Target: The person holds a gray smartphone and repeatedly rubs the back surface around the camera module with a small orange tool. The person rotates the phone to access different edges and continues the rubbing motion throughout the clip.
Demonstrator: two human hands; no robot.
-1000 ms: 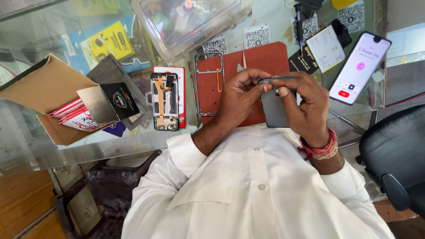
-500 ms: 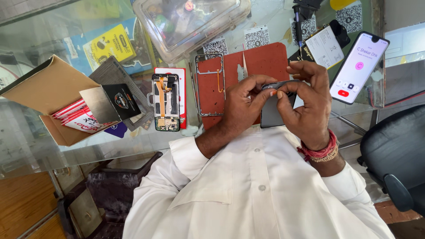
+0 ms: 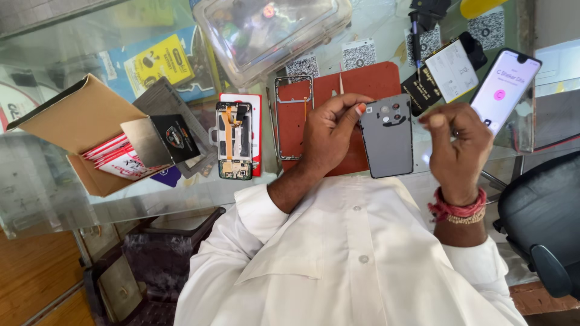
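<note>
- Head view: the left hand [image 3: 329, 136] grips a grey phone back cover [image 3: 386, 136] by its upper left corner, thumb and fingertips closed on the edge near the camera cut-outs.
- The cover is held up over the near edge of a red-brown work mat [image 3: 374, 81], its outer face towards the camera and its long side roughly upright.
- The right hand [image 3: 462, 151] is just beside the cover's right edge and appears not to touch it. Its thumb and fingers are pinched together. Whether something small sits between them cannot be told.
- A band of red and beaded bracelets [image 3: 457, 211] circles the right wrist.
- A bare metal phone frame [image 3: 293, 118] lies on the left part of the mat, just beyond the left hand.
- Left of the frame lies an opened phone [image 3: 234, 140] with its inner parts and an orange ribbon cable showing.
- Farther left, an open cardboard box [image 3: 66, 127] holds flat red and white packets.
- A lit phone [image 3: 504, 90] leans near the right hand, its screen pale with a pink dot.
- A clear plastic container [image 3: 272, 30] sits at the far side of the glass counter [image 3: 181, 193].
- A black chair [image 3: 544, 223] stands at the lower right.
</note>
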